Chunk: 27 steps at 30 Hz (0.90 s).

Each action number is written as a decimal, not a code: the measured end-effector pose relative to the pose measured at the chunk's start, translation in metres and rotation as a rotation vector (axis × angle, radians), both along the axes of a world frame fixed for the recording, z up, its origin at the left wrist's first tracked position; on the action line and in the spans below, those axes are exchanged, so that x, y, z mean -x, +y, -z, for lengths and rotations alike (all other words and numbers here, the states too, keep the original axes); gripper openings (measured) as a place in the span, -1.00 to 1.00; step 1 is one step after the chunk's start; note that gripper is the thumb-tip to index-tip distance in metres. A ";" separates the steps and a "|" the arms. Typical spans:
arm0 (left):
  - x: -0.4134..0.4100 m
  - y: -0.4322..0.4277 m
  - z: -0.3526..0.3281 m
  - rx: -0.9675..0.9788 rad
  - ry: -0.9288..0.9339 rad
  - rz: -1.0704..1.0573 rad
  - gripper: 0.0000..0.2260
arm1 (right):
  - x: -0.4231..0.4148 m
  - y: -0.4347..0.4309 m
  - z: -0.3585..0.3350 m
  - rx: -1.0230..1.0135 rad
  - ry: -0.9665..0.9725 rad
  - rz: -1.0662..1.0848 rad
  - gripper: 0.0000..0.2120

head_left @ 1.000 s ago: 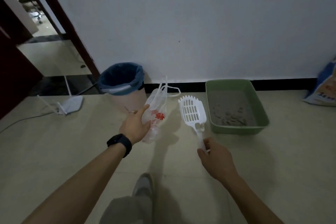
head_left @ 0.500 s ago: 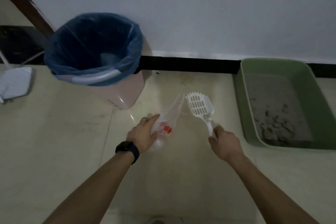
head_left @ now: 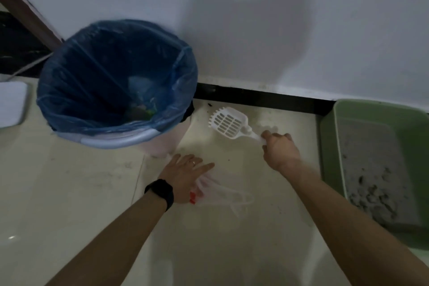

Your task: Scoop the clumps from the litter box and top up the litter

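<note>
A green litter box (head_left: 329, 146) sits at the right by the wall, with grey litter and dark clumps (head_left: 371, 190) inside. My right hand (head_left: 279, 150) grips the handle of a white slotted scoop (head_left: 228, 123), whose head lies low over the floor between the bin and the box. My left hand (head_left: 185, 172), fingers spread flat, rests on a clear plastic bag with red print (head_left: 220, 194) that lies on the floor.
A pink bin with a blue liner (head_left: 116, 81) stands at the left against the wall, some rubbish at its bottom. A white object (head_left: 11, 102) lies at the far left edge. A black skirting strip (head_left: 262, 97) runs along the wall.
The view has come much closer to the floor. My left hand has laid the bag down and flattened on it. My right hand has lowered the scoop toward the floor beside the bin.
</note>
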<state>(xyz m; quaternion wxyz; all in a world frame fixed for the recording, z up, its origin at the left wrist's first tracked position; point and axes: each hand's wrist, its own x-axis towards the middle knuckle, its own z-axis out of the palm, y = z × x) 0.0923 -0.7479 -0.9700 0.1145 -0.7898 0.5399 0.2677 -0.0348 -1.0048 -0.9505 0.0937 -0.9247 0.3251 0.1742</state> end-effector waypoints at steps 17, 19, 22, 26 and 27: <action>0.032 0.014 -0.003 0.249 -0.138 -0.446 -0.61 | -0.064 -0.018 0.035 -0.148 -0.504 -0.036 -0.58; 0.035 0.008 -0.017 0.269 -0.118 -0.549 -0.63 | -0.047 -0.013 0.015 -0.351 -0.512 0.072 -0.65; 0.041 -0.006 -0.047 0.409 -0.031 -0.726 -0.61 | -0.023 -0.008 -0.016 -0.873 -0.476 0.356 -0.63; 0.050 -0.033 -0.094 0.581 0.112 -0.835 -0.68 | 0.003 -0.006 -0.054 -1.349 -0.315 0.467 -0.09; 0.053 -0.041 -0.108 0.582 0.123 -0.835 -0.66 | 0.008 -0.005 -0.065 -1.435 -0.316 0.422 -0.12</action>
